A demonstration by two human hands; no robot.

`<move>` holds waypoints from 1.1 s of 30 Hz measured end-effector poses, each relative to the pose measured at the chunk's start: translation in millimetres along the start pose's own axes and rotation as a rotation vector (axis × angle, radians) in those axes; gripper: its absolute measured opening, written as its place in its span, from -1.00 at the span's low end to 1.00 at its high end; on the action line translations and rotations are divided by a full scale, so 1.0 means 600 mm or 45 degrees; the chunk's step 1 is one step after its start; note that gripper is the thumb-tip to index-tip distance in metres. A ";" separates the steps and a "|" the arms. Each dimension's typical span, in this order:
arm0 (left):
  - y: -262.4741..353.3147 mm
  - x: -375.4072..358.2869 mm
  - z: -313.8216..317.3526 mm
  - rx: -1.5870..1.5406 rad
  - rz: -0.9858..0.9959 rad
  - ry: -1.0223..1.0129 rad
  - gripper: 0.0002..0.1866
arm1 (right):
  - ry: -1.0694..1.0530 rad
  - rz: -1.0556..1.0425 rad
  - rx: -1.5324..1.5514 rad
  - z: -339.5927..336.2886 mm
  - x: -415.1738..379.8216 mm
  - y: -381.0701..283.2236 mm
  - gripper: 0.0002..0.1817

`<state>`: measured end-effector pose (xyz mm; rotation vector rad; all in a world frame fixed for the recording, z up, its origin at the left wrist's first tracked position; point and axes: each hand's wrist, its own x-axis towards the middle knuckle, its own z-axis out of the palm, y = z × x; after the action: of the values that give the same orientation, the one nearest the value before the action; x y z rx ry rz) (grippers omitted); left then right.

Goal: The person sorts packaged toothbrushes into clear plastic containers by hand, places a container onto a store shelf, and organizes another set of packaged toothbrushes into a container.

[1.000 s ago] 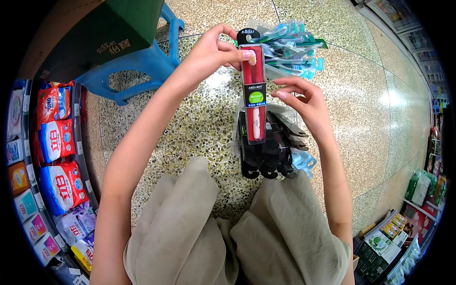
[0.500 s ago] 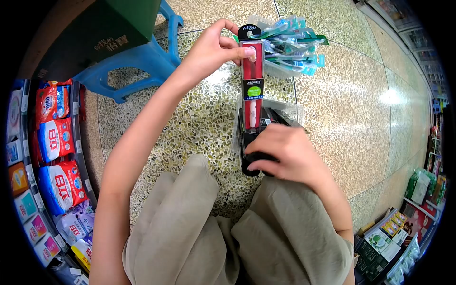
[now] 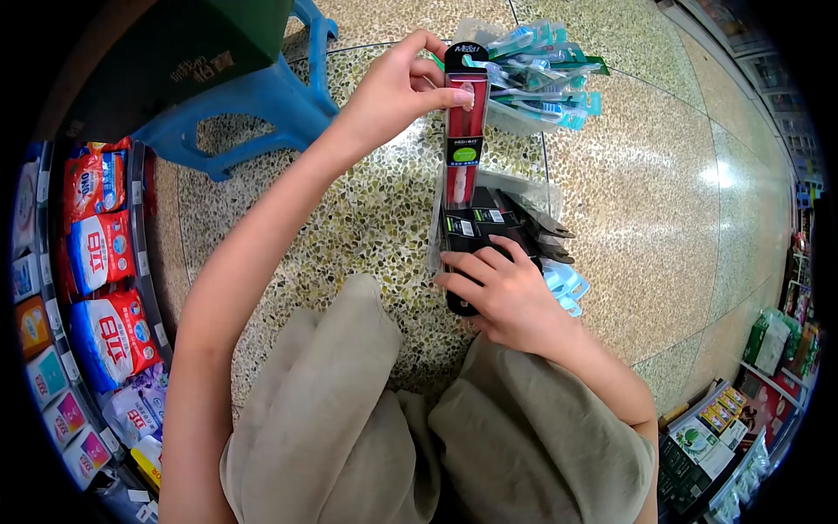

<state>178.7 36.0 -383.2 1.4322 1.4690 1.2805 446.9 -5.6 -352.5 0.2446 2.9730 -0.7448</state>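
Observation:
My left hand (image 3: 406,87) is closed on the upper part of a packaged toothbrush (image 3: 465,131). The pack has a red middle and a black hang tab, and it stands lengthwise over the bin below. My right hand (image 3: 515,293) lies with fingers apart on black packages (image 3: 489,229) that fill a clear plastic bin (image 3: 546,196) on the floor. White barcode labels show on some of these packages. Its fingertips touch a black package end near my knees; the thumb is partly hidden. Behind the held pack, another clear bin (image 3: 515,118) contains several blue and green toothbrush packs (image 3: 546,74).
A blue plastic stool (image 3: 262,113) with a dark green box (image 3: 201,52) on it stands at the upper left. Shelves with detergent bags (image 3: 109,253) run along the left. Light blue plastic pieces (image 3: 566,284) lie beside my right hand. Boxed goods (image 3: 707,437) are at the lower right.
My right hand has spread its fingers and settled lower on the black packages, uncovering barcode labels and the light blue pieces. The held toothbrush pack has tilted slightly; its lower end sits higher.

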 end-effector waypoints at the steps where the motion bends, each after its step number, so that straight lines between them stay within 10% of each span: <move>1: 0.000 -0.002 0.003 -0.012 0.012 0.004 -0.50 | 0.028 0.015 -0.010 0.002 -0.002 0.000 -0.36; 33: -0.043 -0.049 0.070 0.124 0.011 -0.257 -0.56 | 0.631 0.178 0.240 -0.029 0.077 0.118 -0.59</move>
<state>215.4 16.9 -422.9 1.5835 1.4061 1.0482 412.7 70.4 -374.4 0.7409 3.2804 -1.0856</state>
